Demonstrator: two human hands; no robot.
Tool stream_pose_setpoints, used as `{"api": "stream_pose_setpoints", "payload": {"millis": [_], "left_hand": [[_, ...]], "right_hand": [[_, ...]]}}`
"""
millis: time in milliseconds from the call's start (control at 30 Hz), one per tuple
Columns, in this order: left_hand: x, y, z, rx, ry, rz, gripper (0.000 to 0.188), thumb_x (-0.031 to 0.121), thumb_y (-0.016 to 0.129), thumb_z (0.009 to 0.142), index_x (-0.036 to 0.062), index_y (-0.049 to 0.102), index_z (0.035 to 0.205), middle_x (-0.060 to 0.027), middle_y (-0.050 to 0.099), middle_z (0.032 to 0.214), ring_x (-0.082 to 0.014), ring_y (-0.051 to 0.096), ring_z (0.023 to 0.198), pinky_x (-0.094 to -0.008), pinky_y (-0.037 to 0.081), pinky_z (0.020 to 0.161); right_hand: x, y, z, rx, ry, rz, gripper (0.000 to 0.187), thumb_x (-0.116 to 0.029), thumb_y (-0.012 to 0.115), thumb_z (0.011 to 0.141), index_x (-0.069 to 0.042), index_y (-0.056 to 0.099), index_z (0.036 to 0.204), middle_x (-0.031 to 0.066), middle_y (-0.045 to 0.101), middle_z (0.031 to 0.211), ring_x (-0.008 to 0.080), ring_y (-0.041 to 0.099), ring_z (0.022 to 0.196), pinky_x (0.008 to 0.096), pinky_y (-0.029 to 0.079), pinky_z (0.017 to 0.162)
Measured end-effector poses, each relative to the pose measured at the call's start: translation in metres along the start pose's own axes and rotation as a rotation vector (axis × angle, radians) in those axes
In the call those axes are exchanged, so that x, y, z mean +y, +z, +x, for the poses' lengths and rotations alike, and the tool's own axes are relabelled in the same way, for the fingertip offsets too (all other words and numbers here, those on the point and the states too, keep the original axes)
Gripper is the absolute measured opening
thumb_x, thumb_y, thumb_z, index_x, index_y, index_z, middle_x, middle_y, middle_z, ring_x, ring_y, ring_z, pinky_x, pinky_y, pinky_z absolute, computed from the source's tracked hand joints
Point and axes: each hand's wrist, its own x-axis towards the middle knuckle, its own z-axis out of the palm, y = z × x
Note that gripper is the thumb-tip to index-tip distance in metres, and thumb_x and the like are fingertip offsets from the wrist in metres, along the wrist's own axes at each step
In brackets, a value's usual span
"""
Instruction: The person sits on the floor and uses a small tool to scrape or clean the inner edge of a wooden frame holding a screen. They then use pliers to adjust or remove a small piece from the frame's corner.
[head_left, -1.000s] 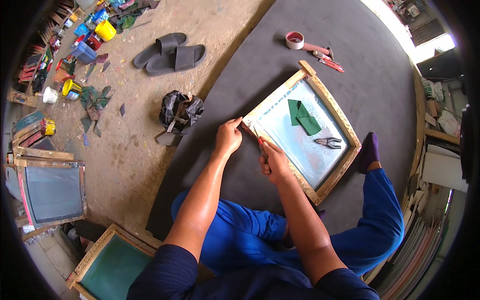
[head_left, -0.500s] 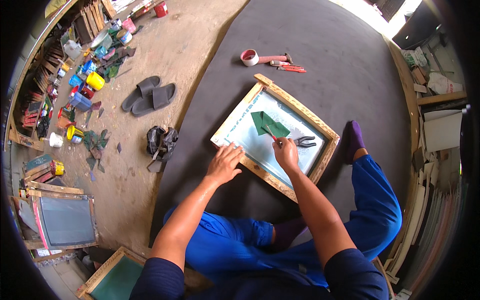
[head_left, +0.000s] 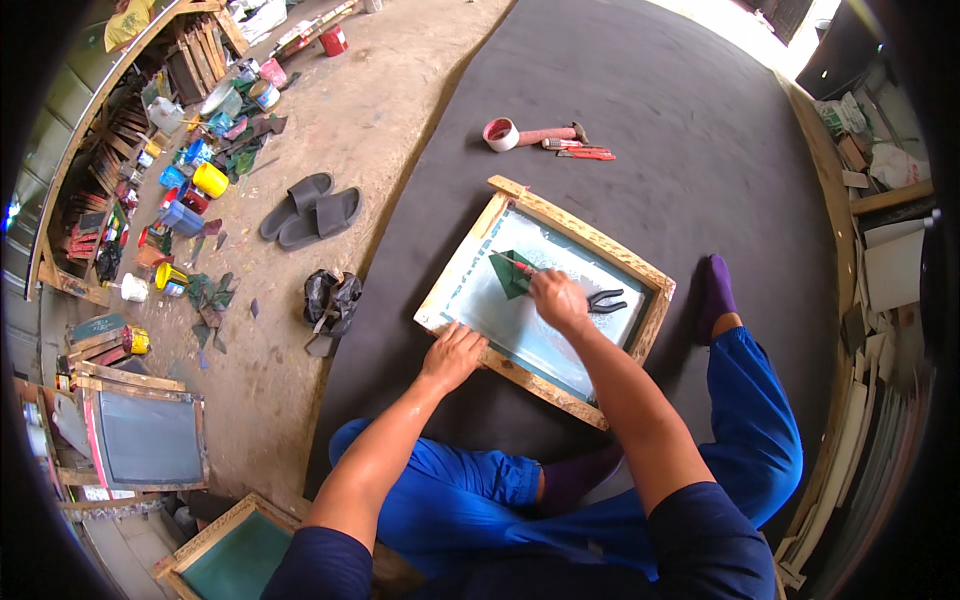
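Note:
A wooden-framed mesh screen [head_left: 545, 394] lies tilted on the dark mat before me. My left hand [head_left: 455, 354] has its fingers curled over the rail at the near left corner. In my right hand [head_left: 560, 300], above the mesh, is a slim red-handled screwdriver [head_left: 518, 264]; its thin metal tip points up and left. Under it sits a piece of dark green sheet [head_left: 508, 279], partly covered by my right hand. Beside that hand, black-handled pliers [head_left: 606, 302] rest on the mesh.
Past the frame lie a tape roll [head_left: 500, 134], a hammer [head_left: 550, 134] and red cutters [head_left: 587, 153]. Black slippers [head_left: 310, 212] and a black plastic bag [head_left: 331, 300] are on the floor to the left, near paint cans [head_left: 210, 180]. Stacked boards [head_left: 860, 470] line the right side.
The frame has turned slightly counterclockwise. My left hand's spread fingers have drawn together over the rail. My right hand has shifted left and up across the mesh with the screwdriver, covering more green sheet.

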Motion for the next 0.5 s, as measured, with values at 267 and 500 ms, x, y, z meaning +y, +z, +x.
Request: {"api": "stream_pose_setpoints", "payload": {"millis": [267, 500], "left_hand": [[0.051, -0.006, -0.039, -0.004, -0.169, -0.047, 0.050, 0.022, 0.089, 0.076, 0.0100, 0.073, 0.122, -0.0046, 0.070, 0.118, -0.0248, 0.061, 0.122, -0.0520, 0.045, 0.116], [0.057, -0.037, -0.023, -0.108, -0.301, -0.286, 0.045, 0.027, 0.087, 0.082, 0.0021, 0.074, 0.117, -0.0112, 0.072, 0.113, -0.0339, 0.067, 0.112, -0.0450, 0.050, 0.109]], "right_hand": [[-0.022, 0.039, -0.016, 0.082, 0.126, 0.149, 0.015, -0.015, 0.068, 0.095, -0.005, 0.064, 0.105, 0.0195, 0.066, 0.113, 0.0414, 0.063, 0.113, 0.0495, 0.055, 0.091], [-0.041, 0.013, -0.021, 0.122, 0.478, 0.829, 0.025, -0.019, 0.064, 0.105, 0.005, 0.065, 0.109, 0.0198, 0.074, 0.090, 0.0335, 0.070, 0.082, 0.0425, 0.053, 0.076]]}}
